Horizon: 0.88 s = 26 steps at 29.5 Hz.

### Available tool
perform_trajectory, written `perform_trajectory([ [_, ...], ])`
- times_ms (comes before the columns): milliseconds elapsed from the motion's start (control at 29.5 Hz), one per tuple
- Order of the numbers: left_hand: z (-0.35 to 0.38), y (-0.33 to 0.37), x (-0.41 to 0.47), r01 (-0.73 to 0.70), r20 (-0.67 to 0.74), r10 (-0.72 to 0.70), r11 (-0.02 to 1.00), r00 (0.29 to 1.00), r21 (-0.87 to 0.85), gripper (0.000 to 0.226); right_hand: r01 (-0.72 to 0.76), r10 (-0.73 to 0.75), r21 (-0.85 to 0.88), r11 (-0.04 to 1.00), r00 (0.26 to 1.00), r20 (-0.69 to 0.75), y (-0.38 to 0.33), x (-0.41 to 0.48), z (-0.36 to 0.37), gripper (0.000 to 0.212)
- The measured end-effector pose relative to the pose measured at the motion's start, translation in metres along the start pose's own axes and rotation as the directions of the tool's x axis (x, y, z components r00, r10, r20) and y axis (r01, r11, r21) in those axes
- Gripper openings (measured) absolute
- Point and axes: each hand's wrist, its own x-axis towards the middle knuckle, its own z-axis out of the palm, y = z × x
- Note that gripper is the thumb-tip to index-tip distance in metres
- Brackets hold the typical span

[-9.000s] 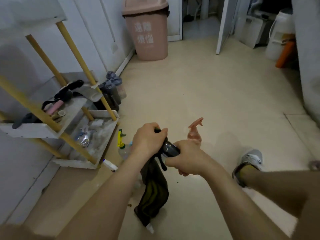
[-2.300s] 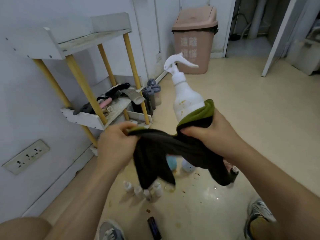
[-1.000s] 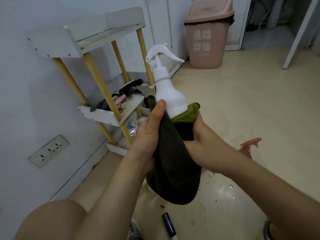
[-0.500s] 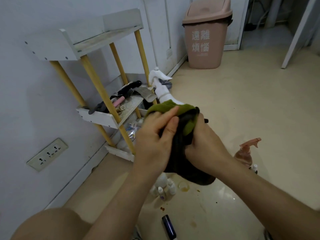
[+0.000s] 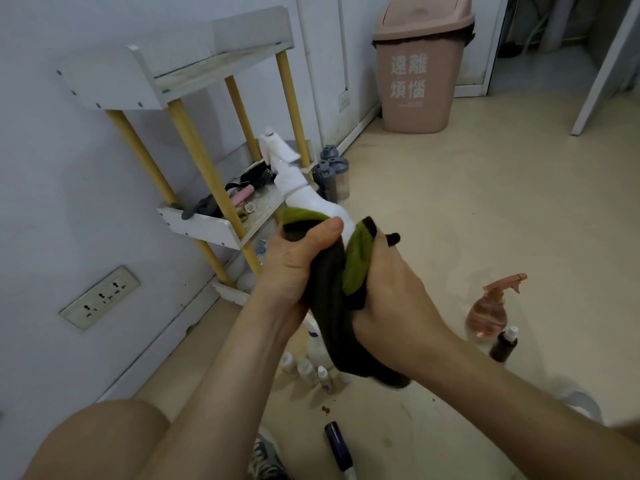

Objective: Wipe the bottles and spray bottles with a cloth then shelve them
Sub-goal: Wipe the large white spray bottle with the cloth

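A white spray bottle (image 5: pixel 298 188) is held in front of me, tilted with its trigger head pointing up and left toward the shelf. A dark cloth with a green side (image 5: pixel 337 292) wraps its body. My left hand (image 5: pixel 294 261) grips the cloth around the bottle, thumb near the neck. My right hand (image 5: pixel 391 292) clasps the wrapped lower part. On the floor stand a pink spray bottle (image 5: pixel 490 311), a small dark bottle (image 5: pixel 504 346) and several small white bottles (image 5: pixel 308 368). A dark blue bottle (image 5: pixel 337 445) lies flat.
A white three-tier shelf with yellow legs (image 5: pixel 194 133) stands against the left wall; its top tier (image 5: pixel 211 69) looks bare, the middle one holds clutter. Grey-capped bottles (image 5: pixel 329 174) stand beside it. A pink bin (image 5: pixel 419 64) is at the back. A wall socket (image 5: pixel 100 297) is low left.
The cloth has slid down the bottle's body, so the neck and shoulder show again. The bottle stays tilted toward the shelf, both hands still around it.
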Motion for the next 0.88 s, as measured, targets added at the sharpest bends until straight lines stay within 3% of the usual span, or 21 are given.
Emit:
perform_trajectory([
  [136, -0.007, 0.002, 0.001, -0.038, 0.182, 0.071, 0.983, 0.981, -0.181, 0.041, 0.045, -0.083, 0.445, 0.894, 0.994, 0.067, -0.007, 0.006, -0.019, 0.071],
  [203, -0.005, -0.006, -0.003, 0.066, 0.266, 0.021, 0.947, 0.964, -0.314, 0.048, -0.061, -0.031, 0.574, 0.817, 0.988, 0.149, -0.006, 0.007, -0.026, 0.068],
  [271, -0.003, -0.014, -0.008, 0.155, 0.343, -0.034, 0.930, 0.939, -0.332, 0.052, -0.122, 0.002, 0.667, 0.735, 0.984, 0.177, -0.008, 0.009, -0.030, 0.064],
  [373, 0.000, -0.019, -0.013, 0.203, 0.369, -0.117, 0.958, 0.922, -0.203, 0.053, 0.026, -0.060, 0.472, 0.881, 0.997, 0.057, -0.002, 0.012, -0.034, 0.070],
  [474, 0.002, -0.019, -0.013, 0.040, 0.266, -0.033, 0.999, 0.963, -0.019, 0.043, 0.159, -0.166, 0.146, 0.976, 0.985, 0.038, 0.009, 0.013, -0.031, 0.065],
  [610, 0.008, -0.006, -0.009, -0.204, 0.042, 0.201, 0.977, 0.979, 0.056, 0.038, 0.174, -0.173, 0.008, 0.985, 0.966, 0.191, 0.008, 0.008, -0.022, 0.058],
  [678, 0.006, -0.001, -0.004, -0.226, -0.097, 0.234, 0.971, 0.968, 0.080, 0.037, 0.179, -0.085, -0.274, 0.945, 0.942, 0.323, -0.001, 0.005, -0.033, 0.052],
  [745, 0.003, 0.001, 0.001, -0.194, -0.195, 0.214, 0.974, 0.957, 0.118, 0.038, 0.159, -0.051, -0.461, 0.873, 0.970, 0.238, -0.011, 0.009, -0.050, 0.038],
  [813, 0.001, 0.000, 0.001, -0.165, -0.213, 0.195, 0.975, 0.958, 0.148, 0.043, 0.038, -0.050, -0.345, 0.938, 0.998, -0.028, -0.024, 0.013, -0.063, 0.035],
  [881, 0.003, 0.000, -0.001, -0.166, -0.172, 0.209, 0.957, 0.963, 0.237, 0.038, -0.116, 0.116, 0.008, 0.993, 0.984, -0.138, -0.032, 0.018, -0.066, 0.048],
])
